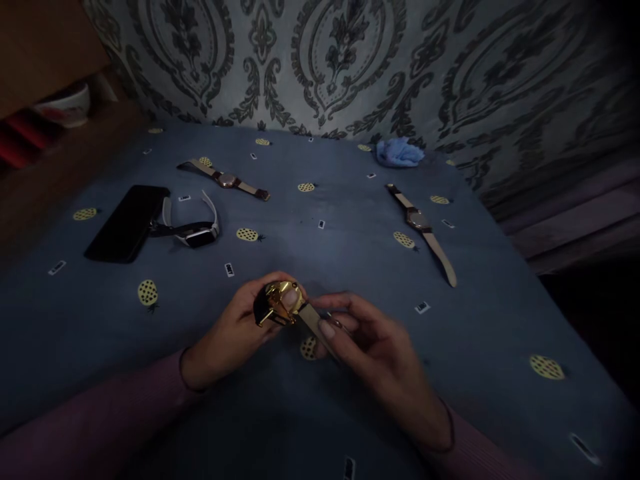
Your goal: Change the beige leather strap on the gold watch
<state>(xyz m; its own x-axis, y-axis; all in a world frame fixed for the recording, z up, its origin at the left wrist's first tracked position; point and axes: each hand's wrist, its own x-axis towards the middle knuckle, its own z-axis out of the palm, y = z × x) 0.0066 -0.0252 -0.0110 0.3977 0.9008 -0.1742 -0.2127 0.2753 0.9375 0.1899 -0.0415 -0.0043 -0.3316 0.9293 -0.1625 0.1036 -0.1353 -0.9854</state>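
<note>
A gold wristwatch point(296, 297) is tilted over the near middle of the table, back of the case partly showing. My left hand point(233, 337) is closed around it at the case end, where a shiny black and gold part point(270, 303) sticks out; I cannot tell exactly what this part is. My right hand point(383, 350) pinches the watch's beige-lined strap point(312, 320) between thumb and fingers. The strap's far end is hidden by that hand. Beyond the hands lie two more watches, one brown-strapped watch point(227, 180) at back left and another watch point(419, 219) at right.
A black phone point(129, 223) lies at the left beside a white-strapped smartwatch point(201, 235). A crumpled blue cloth point(399, 153) sits near the patterned wall point(345, 73). The blue tablecloth point(280, 220) has pineapple prints. A wooden shelf with a bowl point(67, 108) stands far left.
</note>
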